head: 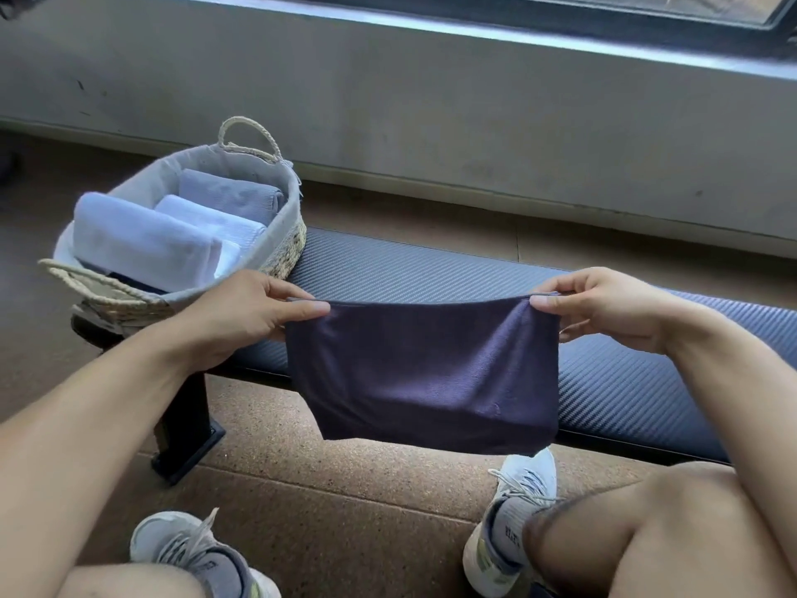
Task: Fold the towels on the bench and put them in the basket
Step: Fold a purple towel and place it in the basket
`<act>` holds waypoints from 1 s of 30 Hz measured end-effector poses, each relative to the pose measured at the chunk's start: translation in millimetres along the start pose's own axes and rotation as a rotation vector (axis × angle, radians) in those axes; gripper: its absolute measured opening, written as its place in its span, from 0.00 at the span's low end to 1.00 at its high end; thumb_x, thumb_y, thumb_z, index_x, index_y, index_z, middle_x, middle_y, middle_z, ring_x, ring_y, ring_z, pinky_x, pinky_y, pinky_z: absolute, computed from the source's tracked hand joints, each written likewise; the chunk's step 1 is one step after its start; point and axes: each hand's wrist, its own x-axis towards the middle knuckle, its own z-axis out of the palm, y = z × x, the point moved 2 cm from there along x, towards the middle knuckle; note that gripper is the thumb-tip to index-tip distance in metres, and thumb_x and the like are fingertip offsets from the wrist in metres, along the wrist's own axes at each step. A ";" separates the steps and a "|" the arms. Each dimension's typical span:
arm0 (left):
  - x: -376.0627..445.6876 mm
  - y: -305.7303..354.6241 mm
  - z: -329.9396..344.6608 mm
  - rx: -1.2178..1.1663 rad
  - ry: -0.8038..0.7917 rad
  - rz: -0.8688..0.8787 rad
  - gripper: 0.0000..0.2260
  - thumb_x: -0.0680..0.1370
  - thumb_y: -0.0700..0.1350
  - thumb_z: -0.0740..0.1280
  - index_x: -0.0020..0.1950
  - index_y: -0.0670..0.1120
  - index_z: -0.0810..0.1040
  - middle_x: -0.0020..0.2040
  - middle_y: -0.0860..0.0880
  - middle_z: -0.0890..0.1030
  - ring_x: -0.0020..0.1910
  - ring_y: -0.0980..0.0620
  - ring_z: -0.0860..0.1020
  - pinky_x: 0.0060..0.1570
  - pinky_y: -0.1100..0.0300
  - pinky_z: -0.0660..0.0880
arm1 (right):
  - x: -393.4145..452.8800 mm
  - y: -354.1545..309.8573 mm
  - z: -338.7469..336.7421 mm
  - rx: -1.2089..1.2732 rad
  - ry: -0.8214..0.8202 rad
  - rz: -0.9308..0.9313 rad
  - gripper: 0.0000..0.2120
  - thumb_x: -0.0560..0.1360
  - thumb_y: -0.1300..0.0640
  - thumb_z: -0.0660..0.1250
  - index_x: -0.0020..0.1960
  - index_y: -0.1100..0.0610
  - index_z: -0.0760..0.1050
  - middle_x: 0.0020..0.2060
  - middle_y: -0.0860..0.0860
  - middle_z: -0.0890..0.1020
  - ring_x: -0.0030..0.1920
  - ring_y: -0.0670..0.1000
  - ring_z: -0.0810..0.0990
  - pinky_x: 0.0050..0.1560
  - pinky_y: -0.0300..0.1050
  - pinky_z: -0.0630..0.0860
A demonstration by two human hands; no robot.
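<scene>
Both hands, left hand (241,315) and right hand (604,310), pinching dark towel (422,373) corners.

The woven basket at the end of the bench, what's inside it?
The woven basket has a pale cloth lining and holds three folded light towels. Something dark shows beneath them; what it is stays covered.

Basket (282,248) on bench's (431,274) left end holds folded towels (142,239).

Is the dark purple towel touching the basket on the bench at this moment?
Apart. The head view shows the dark purple towel held up by the left hand and right hand, with bare bench visible between it and the basket.
</scene>
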 end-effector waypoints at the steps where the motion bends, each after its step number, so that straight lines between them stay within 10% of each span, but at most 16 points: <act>1: 2.1 -0.1 -0.8 0.048 0.040 0.011 0.13 0.67 0.52 0.77 0.46 0.45 0.88 0.44 0.47 0.88 0.43 0.57 0.81 0.46 0.62 0.76 | 0.6 -2.5 -0.1 -0.007 0.029 -0.007 0.17 0.72 0.50 0.72 0.52 0.63 0.82 0.43 0.53 0.82 0.43 0.50 0.78 0.42 0.43 0.74; 7: 16.4 1.8 3.5 0.424 0.411 0.074 0.16 0.72 0.60 0.75 0.35 0.48 0.85 0.31 0.53 0.82 0.35 0.57 0.77 0.40 0.58 0.70 | 16.4 -6.2 0.7 -0.097 0.234 0.025 0.07 0.78 0.53 0.71 0.43 0.53 0.80 0.36 0.48 0.80 0.36 0.47 0.76 0.32 0.40 0.66; 13: 39.6 -0.9 17.9 0.165 0.227 -0.092 0.13 0.84 0.50 0.64 0.50 0.41 0.80 0.30 0.47 0.84 0.25 0.52 0.82 0.22 0.66 0.67 | 43.6 -1.4 15.1 0.091 0.310 0.130 0.05 0.81 0.57 0.69 0.48 0.59 0.78 0.46 0.57 0.73 0.44 0.53 0.75 0.29 0.42 0.80; 17: 49.3 15.9 20.3 -0.092 0.263 0.042 0.10 0.86 0.48 0.59 0.49 0.45 0.74 0.42 0.42 0.86 0.29 0.52 0.84 0.24 0.65 0.76 | 57.2 -17.0 12.8 0.102 0.621 -0.061 0.06 0.80 0.56 0.69 0.45 0.56 0.79 0.45 0.53 0.81 0.49 0.53 0.82 0.46 0.51 0.85; 24: 59.2 41.5 20.2 -0.124 0.404 0.431 0.07 0.77 0.43 0.73 0.49 0.53 0.78 0.49 0.48 0.87 0.51 0.51 0.85 0.58 0.53 0.80 | 45.9 -48.6 0.1 0.078 0.940 -0.395 0.04 0.80 0.51 0.65 0.46 0.47 0.75 0.42 0.43 0.81 0.47 0.47 0.81 0.58 0.55 0.79; 30: 39.0 85.7 21.7 -0.116 0.574 0.749 0.12 0.76 0.38 0.74 0.50 0.52 0.74 0.41 0.49 0.83 0.36 0.64 0.79 0.41 0.67 0.73 | 19.4 -71.5 -0.9 0.093 1.177 -0.821 0.02 0.82 0.57 0.61 0.51 0.54 0.71 0.47 0.46 0.79 0.55 0.46 0.81 0.61 0.49 0.75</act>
